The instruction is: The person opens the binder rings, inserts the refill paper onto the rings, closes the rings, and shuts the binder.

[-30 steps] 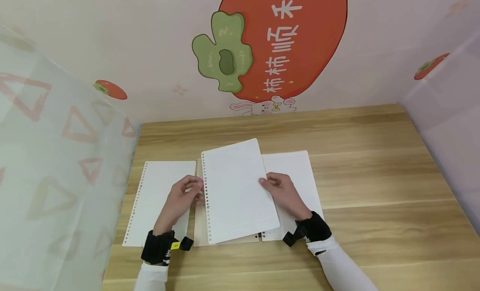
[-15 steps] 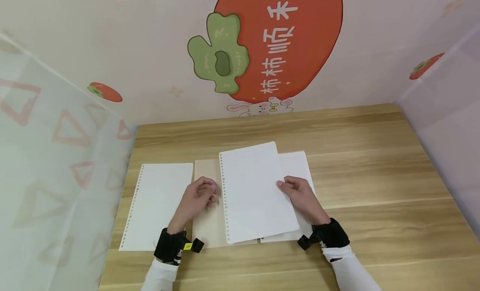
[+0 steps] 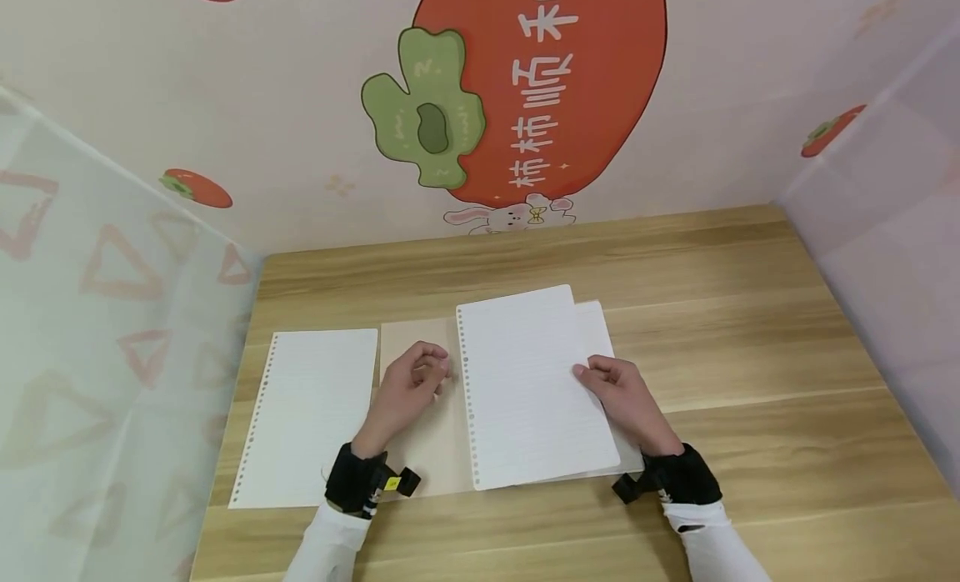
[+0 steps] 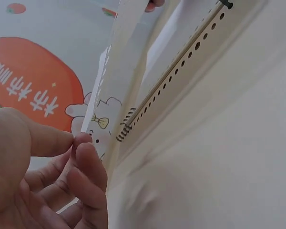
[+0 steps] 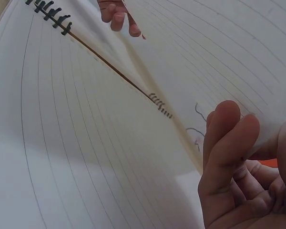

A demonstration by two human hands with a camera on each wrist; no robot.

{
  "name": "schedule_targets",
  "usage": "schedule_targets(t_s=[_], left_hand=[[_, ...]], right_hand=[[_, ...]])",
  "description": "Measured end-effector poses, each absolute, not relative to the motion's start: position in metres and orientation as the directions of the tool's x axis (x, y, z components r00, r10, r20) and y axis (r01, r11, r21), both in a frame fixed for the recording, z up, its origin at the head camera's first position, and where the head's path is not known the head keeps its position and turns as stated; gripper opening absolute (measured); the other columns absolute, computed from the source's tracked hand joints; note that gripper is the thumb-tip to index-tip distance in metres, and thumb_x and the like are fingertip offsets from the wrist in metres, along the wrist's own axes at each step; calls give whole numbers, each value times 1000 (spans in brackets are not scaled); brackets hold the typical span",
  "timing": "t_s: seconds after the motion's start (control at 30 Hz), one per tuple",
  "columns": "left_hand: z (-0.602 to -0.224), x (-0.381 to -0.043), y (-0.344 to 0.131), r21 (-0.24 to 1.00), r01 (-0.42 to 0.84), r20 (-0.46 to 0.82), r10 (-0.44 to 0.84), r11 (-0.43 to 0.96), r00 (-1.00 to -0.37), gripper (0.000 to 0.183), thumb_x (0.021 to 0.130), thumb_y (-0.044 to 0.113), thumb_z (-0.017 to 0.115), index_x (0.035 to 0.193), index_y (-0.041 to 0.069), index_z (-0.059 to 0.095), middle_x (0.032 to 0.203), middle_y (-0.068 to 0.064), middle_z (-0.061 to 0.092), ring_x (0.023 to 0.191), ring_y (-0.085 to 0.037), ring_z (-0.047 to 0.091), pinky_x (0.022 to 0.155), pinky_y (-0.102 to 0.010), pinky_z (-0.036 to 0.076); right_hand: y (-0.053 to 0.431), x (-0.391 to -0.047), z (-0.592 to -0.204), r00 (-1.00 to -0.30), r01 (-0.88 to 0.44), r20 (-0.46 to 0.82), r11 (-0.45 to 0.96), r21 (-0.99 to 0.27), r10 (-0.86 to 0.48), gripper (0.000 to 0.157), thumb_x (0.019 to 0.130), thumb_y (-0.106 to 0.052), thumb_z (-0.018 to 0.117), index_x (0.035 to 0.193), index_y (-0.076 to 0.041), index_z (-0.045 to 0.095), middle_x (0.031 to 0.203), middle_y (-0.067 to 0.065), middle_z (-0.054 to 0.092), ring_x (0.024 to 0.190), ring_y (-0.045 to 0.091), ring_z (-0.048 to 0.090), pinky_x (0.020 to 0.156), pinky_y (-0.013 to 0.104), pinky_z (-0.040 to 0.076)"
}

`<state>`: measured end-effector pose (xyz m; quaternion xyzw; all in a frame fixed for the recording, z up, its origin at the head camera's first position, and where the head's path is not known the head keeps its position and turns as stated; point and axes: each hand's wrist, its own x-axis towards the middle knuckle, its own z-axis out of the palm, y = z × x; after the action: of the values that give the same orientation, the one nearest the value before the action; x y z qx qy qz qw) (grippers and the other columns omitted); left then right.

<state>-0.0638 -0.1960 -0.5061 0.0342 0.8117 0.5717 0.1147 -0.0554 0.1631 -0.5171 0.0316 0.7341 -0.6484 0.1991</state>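
In the head view my right hand (image 3: 621, 398) pinches the right edge of a white lined loose-leaf sheet (image 3: 532, 390), thumb on top and fingers beneath. This sheet is raised and slightly tilted over an open ring binder, whose beige cover (image 3: 427, 457) shows at left. Pages (image 3: 596, 332) in the binder show at right. My left hand (image 3: 408, 390) hovers over the cover near the sheet's punched edge, fingers loosely curled, holding nothing. In the right wrist view the right thumb and fingers (image 5: 229, 143) grip the sheet above the binder rings (image 5: 50, 14).
Another punched loose-leaf sheet (image 3: 307, 407) lies flat on the wooden table (image 3: 750, 357), left of the binder. A printed backdrop (image 3: 300, 107) stands behind the table, with pale side walls left and right.
The right hand has carried the loose-leaf sheet to the right, uncovering more of the beige cover. The left hand has moved right too, and a gap now separates it from the sheet's edge.
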Motion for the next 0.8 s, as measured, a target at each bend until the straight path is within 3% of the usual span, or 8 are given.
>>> schedule_targets(t_s=[0.33,0.5,0.8], left_hand=[[-503,-74,-175,870,73,-46,227,487,-973,20,107,14,64,125,6,68,108,-7,74,89,-16,67,86,-33,55],[-508,-78,-165,838,146,1,266,526,-964,16,107,14,65,121,8,71,110,-5,75,93,-18,66,85,-36,55],[-519,-86,-150,737,298,96,342,607,-935,19,106,15,66,124,10,71,125,-5,71,119,-26,63,108,-47,44]], right_hand=[[189,-51,-517,-904,368,-397,181,-912,-160,43,109,-33,64,127,6,66,97,9,77,80,18,71,71,32,59],[198,-50,-520,-897,383,-410,176,-907,-163,46,110,-33,63,130,8,65,97,10,78,79,18,73,70,33,60],[203,-50,-524,-901,379,-407,188,-906,-148,45,110,-33,62,129,8,66,96,10,80,80,19,74,71,33,61]])
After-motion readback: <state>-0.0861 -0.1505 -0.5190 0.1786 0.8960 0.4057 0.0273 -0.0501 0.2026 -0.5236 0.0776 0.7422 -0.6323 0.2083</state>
